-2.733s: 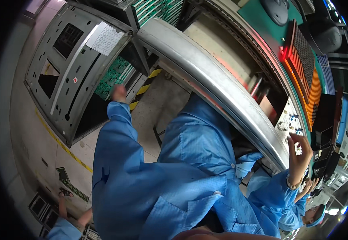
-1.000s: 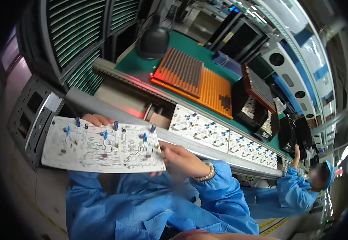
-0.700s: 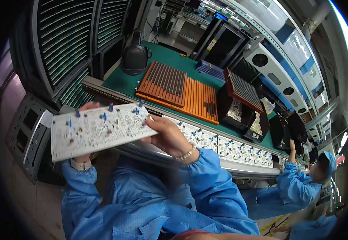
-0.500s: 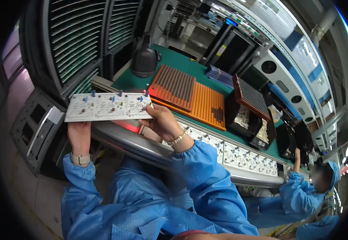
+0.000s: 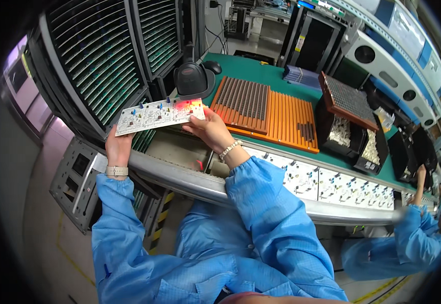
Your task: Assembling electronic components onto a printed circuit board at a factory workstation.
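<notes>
A white circuit board (image 5: pixel 152 117) with blue, red and dark components is held up over the near edge of the bench, slightly tilted. My left hand (image 5: pixel 118 147) is closed on its left end, with the fingers partly hidden behind it. At the right end my right hand (image 5: pixel 213 133) grips the board, thumb on the upper face. Red light falls across that right end. Just beyond the board, a black barcode scanner (image 5: pixel 190 79) stands on the green mat.
Tall racks (image 5: pixel 96 66) filled with boards rise on the left. Orange trays (image 5: pixel 290 121) of dark parts lie on the green mat, with black bins (image 5: pixel 338 133) further right. Populated boards (image 5: pixel 355 190) line the metal-edged rail. A co-worker's blue sleeve (image 5: pixel 417 238) is at far right.
The board has come closer to the scanner, and the red light now lands on its right end instead of on the rail and orange tray. Both hands still hold it. The view has shifted.
</notes>
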`<state>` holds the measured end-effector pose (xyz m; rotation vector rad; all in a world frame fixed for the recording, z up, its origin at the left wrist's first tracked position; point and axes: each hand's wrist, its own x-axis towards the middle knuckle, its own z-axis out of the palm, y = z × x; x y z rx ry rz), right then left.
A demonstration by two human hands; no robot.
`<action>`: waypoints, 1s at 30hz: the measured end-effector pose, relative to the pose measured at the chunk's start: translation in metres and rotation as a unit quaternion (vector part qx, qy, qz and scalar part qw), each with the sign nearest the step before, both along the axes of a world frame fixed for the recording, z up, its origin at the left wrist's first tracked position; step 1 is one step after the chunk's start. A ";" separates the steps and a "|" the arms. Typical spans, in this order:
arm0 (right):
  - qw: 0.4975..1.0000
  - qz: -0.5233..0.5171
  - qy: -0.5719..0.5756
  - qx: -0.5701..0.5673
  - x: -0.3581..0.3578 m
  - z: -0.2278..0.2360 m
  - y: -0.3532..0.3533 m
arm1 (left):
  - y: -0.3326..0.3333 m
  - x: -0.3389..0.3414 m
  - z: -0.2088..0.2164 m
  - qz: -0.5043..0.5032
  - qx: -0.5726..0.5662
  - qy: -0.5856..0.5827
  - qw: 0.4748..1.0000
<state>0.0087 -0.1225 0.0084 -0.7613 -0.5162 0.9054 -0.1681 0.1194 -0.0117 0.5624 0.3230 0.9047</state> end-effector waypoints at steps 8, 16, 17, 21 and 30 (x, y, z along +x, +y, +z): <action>0.999 0.000 -0.007 0.042 0.005 -0.001 -0.002 | 0.027 0.017 -0.005 -0.012 -0.013 0.037 0.999; 0.999 -0.032 0.029 0.021 0.008 -0.005 -0.003 | 0.023 0.022 0.005 -0.034 -0.013 0.053 0.998; 0.999 -0.031 0.032 0.023 0.008 -0.004 -0.004 | 0.023 0.024 0.004 -0.033 -0.011 0.055 0.998; 0.992 -0.116 0.040 0.006 0.007 -0.003 -0.013 | 0.016 0.036 0.003 -0.108 0.035 0.061 0.992; 0.970 -0.244 0.011 -0.021 0.011 0.004 -0.027 | -0.006 0.059 0.008 -0.144 0.032 0.081 0.986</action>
